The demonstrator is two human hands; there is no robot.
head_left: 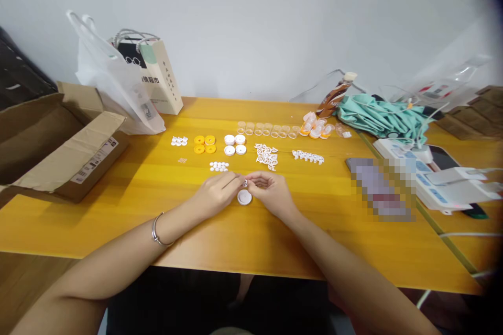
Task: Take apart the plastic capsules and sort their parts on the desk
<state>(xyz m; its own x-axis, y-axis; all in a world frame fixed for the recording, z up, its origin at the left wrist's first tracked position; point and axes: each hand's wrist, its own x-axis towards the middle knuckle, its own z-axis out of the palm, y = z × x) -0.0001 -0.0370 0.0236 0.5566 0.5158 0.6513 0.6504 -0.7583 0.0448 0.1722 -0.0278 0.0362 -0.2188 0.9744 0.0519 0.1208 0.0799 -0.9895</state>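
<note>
Between the fingertips of my left hand point(225, 188) and my right hand point(271, 192) is a small white plastic part point(245, 183) with openings in it. Both hands are closed in a pinch around it. Just below them on the table lies a round white cap point(244, 198), hollow side up. Beyond my fingers is a pile of white openwork pieces point(266, 156). White round caps point(234, 145) and yellow round caps point(205, 144) stand in small groups. Small white discs point(219, 166) lie near my left hand.
Clear cups point(267, 130) stand in a row, beside orange-and-clear pieces point(315, 126). White toothed parts point(307, 157) lie to the right. A cardboard box point(86, 162) and bags point(157, 73) stand left; a phone point(379, 188), power strip point(424, 178), bottle point(336, 95) and green cloth point(381, 115) right.
</note>
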